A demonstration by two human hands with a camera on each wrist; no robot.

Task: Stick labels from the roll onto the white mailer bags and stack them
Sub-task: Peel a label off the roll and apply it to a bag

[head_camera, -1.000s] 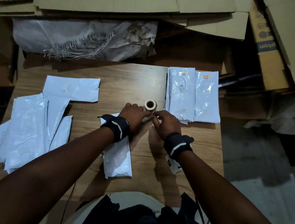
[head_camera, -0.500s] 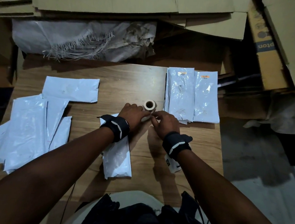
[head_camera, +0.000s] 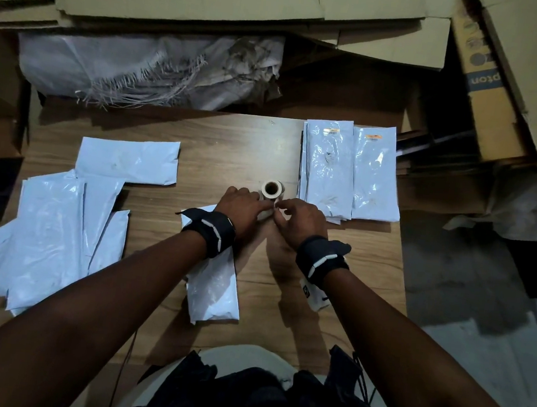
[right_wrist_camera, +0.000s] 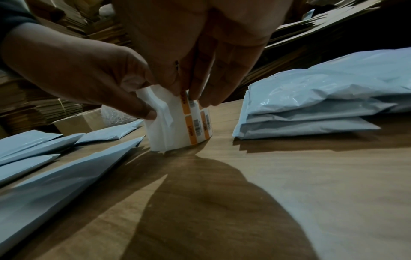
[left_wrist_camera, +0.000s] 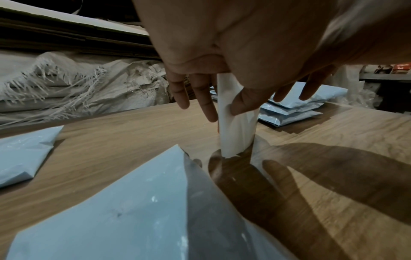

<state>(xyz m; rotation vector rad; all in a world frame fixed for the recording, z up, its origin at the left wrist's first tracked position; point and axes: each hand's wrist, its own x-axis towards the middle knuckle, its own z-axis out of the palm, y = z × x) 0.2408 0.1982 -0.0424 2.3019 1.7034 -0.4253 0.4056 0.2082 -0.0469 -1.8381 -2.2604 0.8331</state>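
Both hands meet at the label roll [head_camera: 272,189], which stands on end on the wooden surface [head_camera: 220,147], just beyond the fingertips. The left hand [head_camera: 242,209] has its thumb and fingers pinched on the loose white backing strip [left_wrist_camera: 233,123] that hangs from the roll down to the surface; its remaining fingers point downward, relaxed. The right hand [head_camera: 300,219] has its fingers curled down onto the top of the roll, thumb and fingertips closing on an orange-and-white barcode label [right_wrist_camera: 185,103] at the strip's edge; whether the label has already lifted free of the backing cannot be told. Under the left wrist, reaching back toward the person, lies a single white mailer bag [head_camera: 213,283], flat on the surface and partly covered by the arm. Just to the right of the right hand, close to its knuckles, sit two neat piles of labelled bags [head_camera: 349,171], each top bag showing a small orange label at its far end. Well to the left of the left hand, a loose spread of unlabelled bags [head_camera: 50,233] overlaps itself, one more lying crosswise beyond it. Past the far edge of the surface are a frayed woven sack [head_camera: 143,65] and flattened cardboard [head_camera: 246,0].
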